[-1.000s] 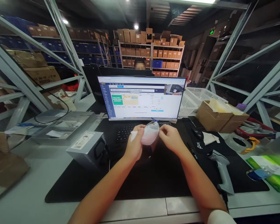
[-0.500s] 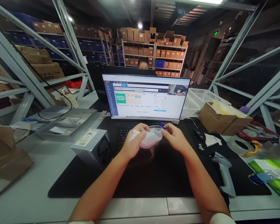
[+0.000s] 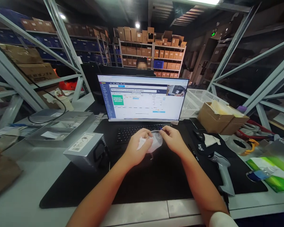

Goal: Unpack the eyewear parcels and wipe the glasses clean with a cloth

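A translucent white plastic bag [image 3: 157, 143] is held up over the black desk mat, just in front of the keyboard [image 3: 126, 134]. My left hand [image 3: 137, 146] is closed around its left side, thumb on top. At the bag's upper right edge, my right hand [image 3: 172, 138] pinches the rim, where a small blue bit shows by the fingertips. What lies inside the bag cannot be made out. Left of my left forearm stands a grey product box [image 3: 85, 151] with a white barcode label.
A lit monitor [image 3: 142, 102] stands behind the keyboard. On the left lies an open grey box tray [image 3: 61, 129]. To the right are a barcode scanner [image 3: 223, 173], a mouse [image 3: 198, 135], a tape roll [image 3: 236, 145], cardboard boxes [image 3: 217, 118] and a green-white packet [image 3: 272, 179]. A person sits beyond the monitor.
The view has shifted slightly to the right. Both hands stay on the bag; less of the blue bit shows at my right fingertips, and the bag looks more bunched.
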`<action>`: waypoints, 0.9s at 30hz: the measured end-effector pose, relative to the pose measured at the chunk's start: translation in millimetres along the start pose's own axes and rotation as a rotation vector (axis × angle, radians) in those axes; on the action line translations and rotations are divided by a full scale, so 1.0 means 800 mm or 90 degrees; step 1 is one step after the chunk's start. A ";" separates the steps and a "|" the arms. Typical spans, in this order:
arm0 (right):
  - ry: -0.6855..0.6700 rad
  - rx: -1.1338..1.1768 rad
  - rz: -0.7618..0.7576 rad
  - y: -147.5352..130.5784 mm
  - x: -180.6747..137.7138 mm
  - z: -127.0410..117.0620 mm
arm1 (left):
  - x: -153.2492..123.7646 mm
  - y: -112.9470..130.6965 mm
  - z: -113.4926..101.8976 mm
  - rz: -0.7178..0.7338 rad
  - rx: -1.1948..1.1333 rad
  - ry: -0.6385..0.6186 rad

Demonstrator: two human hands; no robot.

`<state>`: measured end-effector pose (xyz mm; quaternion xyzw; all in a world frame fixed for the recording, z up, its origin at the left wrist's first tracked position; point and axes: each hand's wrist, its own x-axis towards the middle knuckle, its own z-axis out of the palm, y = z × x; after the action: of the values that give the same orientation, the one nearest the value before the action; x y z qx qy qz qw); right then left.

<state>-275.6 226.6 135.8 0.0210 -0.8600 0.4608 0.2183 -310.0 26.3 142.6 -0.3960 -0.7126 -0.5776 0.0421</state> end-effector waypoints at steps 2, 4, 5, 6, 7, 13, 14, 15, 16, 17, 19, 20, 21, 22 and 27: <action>-0.012 0.004 -0.011 -0.006 -0.004 0.001 | 0.000 -0.002 0.003 0.006 0.019 0.024; -0.033 0.014 -0.031 -0.016 -0.011 0.003 | -0.001 -0.004 0.007 0.021 0.042 0.055; -0.042 0.026 -0.038 -0.022 -0.015 0.005 | -0.002 -0.006 0.010 0.038 0.057 0.074; -0.047 0.049 -0.039 -0.028 -0.020 0.007 | -0.003 -0.009 0.013 0.064 0.077 0.096; -0.053 0.087 -0.033 -0.034 -0.025 0.010 | -0.003 -0.013 0.016 0.098 0.103 0.120; -0.186 0.482 0.075 -0.047 -0.041 0.024 | 0.004 -0.047 0.025 0.278 0.270 0.300; -0.183 0.525 0.088 -0.045 -0.040 0.024 | 0.005 -0.050 0.024 0.271 0.264 0.297; -0.167 0.559 0.099 -0.043 -0.039 0.024 | 0.005 -0.051 0.023 0.256 0.244 0.273; -0.141 0.587 0.108 -0.041 -0.037 0.023 | 0.005 -0.050 0.022 0.236 0.210 0.235; -0.110 0.613 0.115 -0.039 -0.034 0.021 | 0.003 -0.046 0.021 0.219 0.167 0.190; -0.054 0.656 0.125 -0.038 -0.031 0.013 | -0.003 -0.036 0.021 0.202 0.077 0.113; -0.035 0.671 0.127 -0.039 -0.030 0.009 | -0.006 -0.031 0.022 0.198 0.043 0.089; -0.022 0.680 0.127 -0.040 -0.030 0.005 | -0.008 -0.026 0.024 0.193 0.020 0.074; -0.017 0.684 0.131 -0.041 -0.031 0.002 | -0.009 -0.022 0.026 0.182 0.006 0.065; -0.124 0.651 0.174 -0.048 -0.044 0.000 | -0.003 -0.015 0.031 -0.019 -0.146 0.078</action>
<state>-234.7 199.1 152.0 0.0553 -0.5369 0.8410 0.0377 -305.7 46.0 123.5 -0.3513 -0.6440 -0.6788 0.0315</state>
